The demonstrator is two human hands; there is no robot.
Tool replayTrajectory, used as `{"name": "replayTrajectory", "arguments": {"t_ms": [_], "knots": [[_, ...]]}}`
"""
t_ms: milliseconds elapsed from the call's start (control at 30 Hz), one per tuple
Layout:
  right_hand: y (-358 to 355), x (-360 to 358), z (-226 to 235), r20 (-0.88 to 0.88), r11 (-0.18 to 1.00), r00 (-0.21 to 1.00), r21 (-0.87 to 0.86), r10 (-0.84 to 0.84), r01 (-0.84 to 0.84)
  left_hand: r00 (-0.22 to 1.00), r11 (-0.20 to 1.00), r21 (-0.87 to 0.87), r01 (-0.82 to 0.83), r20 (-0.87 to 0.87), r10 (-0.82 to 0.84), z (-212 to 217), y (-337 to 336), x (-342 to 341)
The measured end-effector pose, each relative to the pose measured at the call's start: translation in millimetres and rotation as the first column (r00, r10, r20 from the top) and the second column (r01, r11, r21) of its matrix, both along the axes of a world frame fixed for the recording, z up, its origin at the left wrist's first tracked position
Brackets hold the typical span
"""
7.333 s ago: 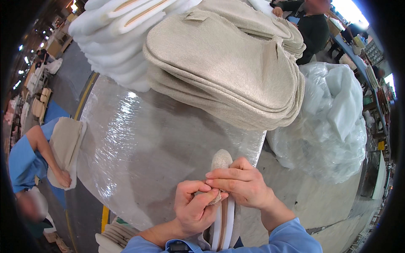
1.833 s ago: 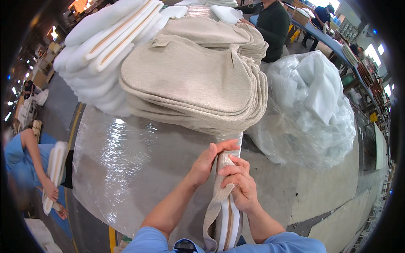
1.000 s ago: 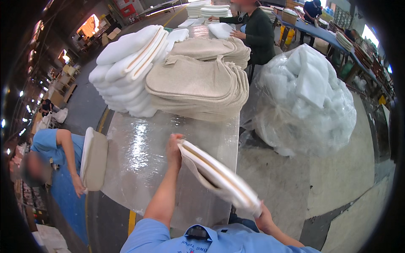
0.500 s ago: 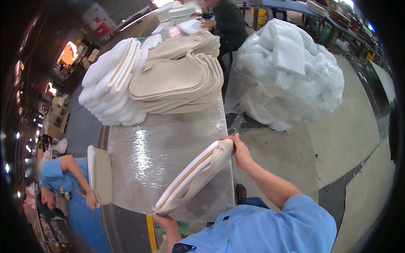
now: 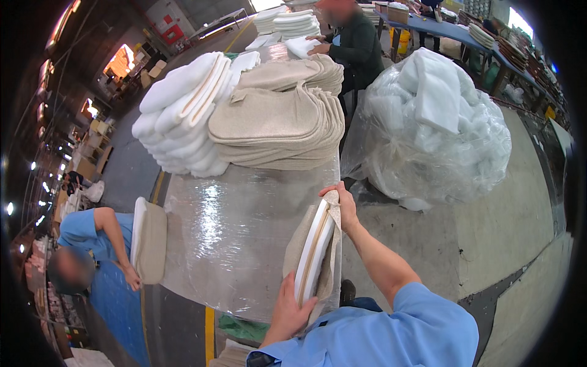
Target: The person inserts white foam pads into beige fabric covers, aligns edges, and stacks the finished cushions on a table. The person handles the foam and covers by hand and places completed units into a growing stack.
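Observation:
A long, thin seat cushion [image 5: 313, 260] stands on its edge above the near right part of the table [image 5: 244, 244]. Its white layers with a tan strip between them show through the opening of a beige fabric cover [image 5: 296, 244], which lies along both sides. My right hand [image 5: 346, 207] grips the covered far end, fingers curled round it. At the near end, my left hand [image 5: 290, 311] is closed on the cushion's side, its fingers against the white padding.
Beige covers [image 5: 269, 119] are stacked at the table's far end beside folded white pads [image 5: 183, 116]. A big clear bag of white wadding [image 5: 428, 134] stands on the right. At left, a co-worker [image 5: 98, 238] holds another beige-and-white cushion [image 5: 150, 241]; a person [image 5: 361, 49] works beyond the stacks.
The cushion has swung more upright, and its cover now flares out on the left side too. My left hand has moved up and right from the near tip onto the cushion's side.

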State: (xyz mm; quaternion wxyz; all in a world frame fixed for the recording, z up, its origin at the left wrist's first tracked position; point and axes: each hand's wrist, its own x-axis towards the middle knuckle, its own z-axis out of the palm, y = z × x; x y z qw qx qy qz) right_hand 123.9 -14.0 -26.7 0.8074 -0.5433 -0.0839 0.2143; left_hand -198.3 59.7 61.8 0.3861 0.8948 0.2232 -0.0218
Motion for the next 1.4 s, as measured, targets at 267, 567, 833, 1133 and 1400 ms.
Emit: {"name": "replayTrajectory", "arguments": {"t_ms": [267, 567, 833, 1133, 1400], "knots": [[0.8, 17.3, -15.7, 0.144, 0.996, 0.989, 0.085, -0.028, 0.016, 0.997, 0.993, -0.118, -0.021, -0.071, 0.013, -8.4, 7.6, 51.4], [19.6, 48.8, -28.4, 0.202, 0.950, 0.932, -0.149, 0.302, -0.275, 0.995, 1.000, -0.029, -0.011, -0.101, 0.008, -33.4, 13.9, 48.5], [20.1, 84.3, -14.7, 0.058, 0.780, 0.803, -0.287, 0.593, -0.555, 0.984, 0.998, -0.066, 0.007, -0.178, -0.018, -39.4, 16.1, 49.4], [12.4, 43.3, -30.2, -0.163, 0.961, 0.982, 0.274, 0.092, -0.044, 0.994, 0.992, -0.091, -0.083, -0.077, 0.076, -32.9, 16.7, 48.2], [13.7, 36.2, -16.9, 0.059, 0.987, 0.987, 0.052, 0.147, -0.151, 0.992, 0.993, -0.100, -0.062, -0.115, 0.050, -39.7, 18.7, 49.6]]}}
